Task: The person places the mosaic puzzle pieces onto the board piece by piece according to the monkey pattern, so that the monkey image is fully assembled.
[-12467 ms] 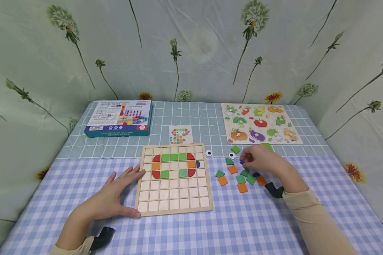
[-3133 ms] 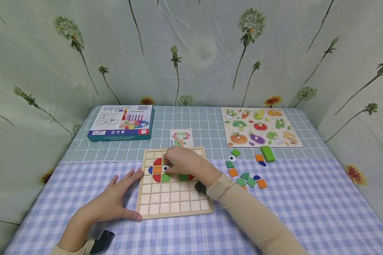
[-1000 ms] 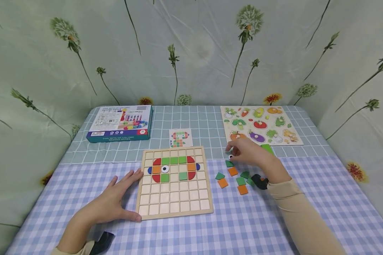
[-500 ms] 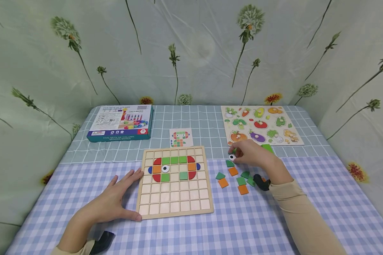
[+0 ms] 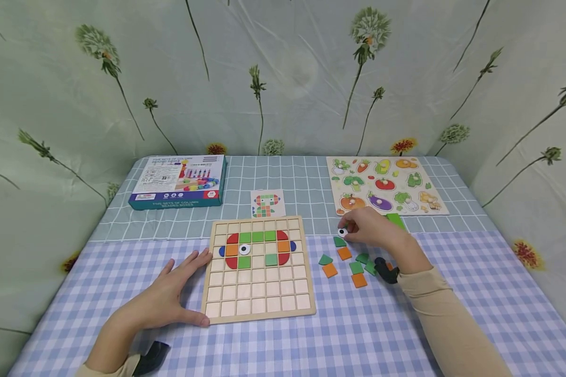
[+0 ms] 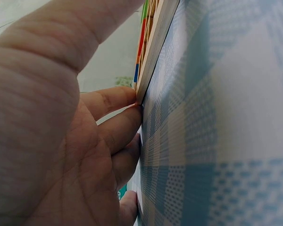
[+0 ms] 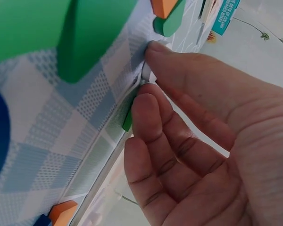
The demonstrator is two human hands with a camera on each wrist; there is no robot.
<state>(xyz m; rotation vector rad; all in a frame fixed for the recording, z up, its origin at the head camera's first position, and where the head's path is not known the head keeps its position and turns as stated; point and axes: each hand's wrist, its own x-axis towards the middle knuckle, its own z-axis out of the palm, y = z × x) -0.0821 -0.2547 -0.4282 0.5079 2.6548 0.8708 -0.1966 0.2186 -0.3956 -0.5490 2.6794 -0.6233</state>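
My left hand [image 5: 167, 293] lies with fingers spread against the left edge of the wooden grid board [image 5: 266, 301]; thumb and fingertips touch its frame. On the board are green and orange squares, red quarter circles, blue half circles and one round eye piece [image 5: 244, 250]. To the right of the board, my right hand [image 5: 374, 229] pinches a second white eye piece [image 5: 342, 232] with a black pupil between thumb and fingertips, low over the cloth. In the right wrist view, the fingers mostly hide that eye piece [image 7: 146, 71]. A pattern card [image 5: 268, 203] lies behind the board.
Loose orange squares [image 5: 329, 270] and green pieces [image 5: 325, 259] lie right of the board. A green block [image 5: 395, 220] sits partly behind the right hand. A vegetable puzzle board [image 5: 387, 183] stands back right, a bead-set box [image 5: 178, 183] back left.
The first eye piece and a left blue half circle came onto the board. My right hand returned to the loose pieces and now pinches the second eye piece. The left hand stayed put.
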